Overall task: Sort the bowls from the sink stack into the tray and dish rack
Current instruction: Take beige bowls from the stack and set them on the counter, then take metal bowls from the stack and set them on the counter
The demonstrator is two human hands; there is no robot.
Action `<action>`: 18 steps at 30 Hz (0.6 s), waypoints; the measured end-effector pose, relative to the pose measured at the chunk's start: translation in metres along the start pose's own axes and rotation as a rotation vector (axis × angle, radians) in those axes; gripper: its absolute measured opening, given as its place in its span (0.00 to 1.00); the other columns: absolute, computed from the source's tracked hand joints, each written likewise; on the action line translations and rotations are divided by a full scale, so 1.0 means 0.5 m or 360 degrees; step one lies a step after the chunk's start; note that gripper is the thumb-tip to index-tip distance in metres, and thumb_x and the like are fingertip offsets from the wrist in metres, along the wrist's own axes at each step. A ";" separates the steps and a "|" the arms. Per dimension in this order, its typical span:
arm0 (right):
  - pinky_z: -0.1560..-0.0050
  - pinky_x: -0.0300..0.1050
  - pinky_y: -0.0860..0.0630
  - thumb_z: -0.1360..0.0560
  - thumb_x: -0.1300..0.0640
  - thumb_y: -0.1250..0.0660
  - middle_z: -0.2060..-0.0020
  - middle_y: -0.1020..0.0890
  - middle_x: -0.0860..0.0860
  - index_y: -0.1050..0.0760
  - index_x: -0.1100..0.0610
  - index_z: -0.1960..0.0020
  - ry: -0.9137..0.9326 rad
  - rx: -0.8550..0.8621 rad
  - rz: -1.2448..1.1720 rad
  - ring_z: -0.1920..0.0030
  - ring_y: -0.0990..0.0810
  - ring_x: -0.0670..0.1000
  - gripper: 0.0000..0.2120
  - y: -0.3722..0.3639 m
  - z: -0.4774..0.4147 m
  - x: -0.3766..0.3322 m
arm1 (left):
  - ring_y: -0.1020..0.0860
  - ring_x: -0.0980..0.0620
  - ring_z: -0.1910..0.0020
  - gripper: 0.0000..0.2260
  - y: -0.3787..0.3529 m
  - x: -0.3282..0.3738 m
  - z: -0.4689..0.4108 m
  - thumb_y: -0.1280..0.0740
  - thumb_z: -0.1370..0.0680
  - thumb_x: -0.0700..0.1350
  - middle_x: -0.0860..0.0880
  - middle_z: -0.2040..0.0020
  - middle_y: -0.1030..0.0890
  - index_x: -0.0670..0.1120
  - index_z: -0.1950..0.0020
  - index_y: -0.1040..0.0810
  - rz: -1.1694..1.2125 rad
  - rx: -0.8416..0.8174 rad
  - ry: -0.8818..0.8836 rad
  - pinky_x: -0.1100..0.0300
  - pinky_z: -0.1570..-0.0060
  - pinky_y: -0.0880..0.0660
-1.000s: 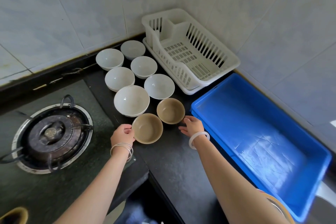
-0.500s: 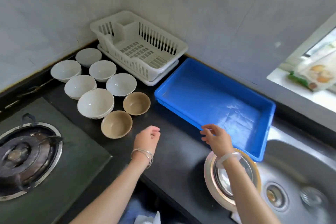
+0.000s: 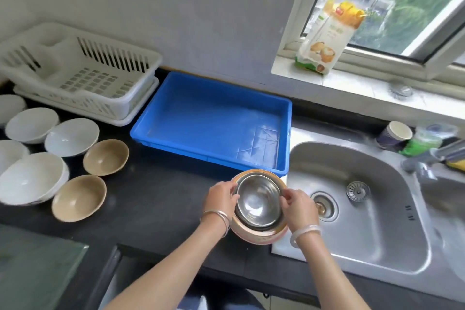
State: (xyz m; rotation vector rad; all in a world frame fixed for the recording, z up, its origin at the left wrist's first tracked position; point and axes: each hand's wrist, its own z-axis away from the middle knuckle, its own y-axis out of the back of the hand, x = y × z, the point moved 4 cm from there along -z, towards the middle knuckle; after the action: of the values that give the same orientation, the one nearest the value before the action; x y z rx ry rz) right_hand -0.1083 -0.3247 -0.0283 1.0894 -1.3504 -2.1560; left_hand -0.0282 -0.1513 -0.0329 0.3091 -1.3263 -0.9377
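A stack of metal bowls (image 3: 258, 202) stands on the black counter beside the sink (image 3: 364, 209); the top one is shiny steel, nested in a wider pink-and-gold bowl. My left hand (image 3: 221, 197) grips the steel bowl's left rim and my right hand (image 3: 299, 205) grips its right rim. The blue tray (image 3: 214, 118) lies just behind the stack, with nothing in it. The white dish rack (image 3: 80, 70) sits at the back left, also holding nothing.
Several white bowls (image 3: 71, 136) and two tan bowls (image 3: 105, 157) sit spread on the counter at the left. A paper cup (image 3: 395, 134) and a tap (image 3: 432, 156) are behind the sink. A food packet (image 3: 327, 38) leans on the window sill.
The view swung right from the bowls on the counter to the sink. Both hands left the tan bowls, moved right and closed on the steel bowl's rim.
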 end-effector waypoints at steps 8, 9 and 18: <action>0.62 0.42 0.35 0.27 0.55 0.35 0.56 0.19 0.55 0.25 0.56 0.55 -0.0072 0.0028 -0.0010 0.55 0.22 0.58 0.05 -0.005 -0.011 -0.004 | 0.24 0.48 0.44 0.13 -0.007 0.010 -0.003 0.37 0.24 0.41 0.48 0.46 0.19 0.49 0.41 0.22 -0.0144 0.0022 -0.0008 0.54 0.44 0.25; 0.62 0.42 0.35 0.27 0.55 0.34 0.57 0.18 0.55 0.26 0.56 0.56 -0.0083 0.0039 -0.0015 0.56 0.22 0.58 0.04 -0.003 -0.012 -0.001 | 0.24 0.47 0.44 0.13 -0.007 0.009 -0.003 0.38 0.23 0.40 0.48 0.45 0.19 0.49 0.40 0.22 -0.0135 0.0025 -0.0011 0.55 0.44 0.25; 0.62 0.43 0.35 0.26 0.57 0.35 0.61 0.18 0.56 0.30 0.55 0.58 -0.0167 -0.0041 -0.0298 0.61 0.25 0.58 0.04 0.008 -0.017 0.025 | 0.24 0.47 0.50 0.13 -0.015 0.027 -0.020 0.44 0.21 0.41 0.45 0.46 0.24 0.45 0.41 0.23 -0.0268 -0.0031 -0.0004 0.59 0.55 0.29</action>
State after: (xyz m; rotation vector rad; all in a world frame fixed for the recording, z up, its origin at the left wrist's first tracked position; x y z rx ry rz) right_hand -0.1097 -0.3397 -0.0321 1.1481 -1.3074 -2.3887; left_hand -0.0228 -0.1687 -0.0315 0.4095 -1.3073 -1.0913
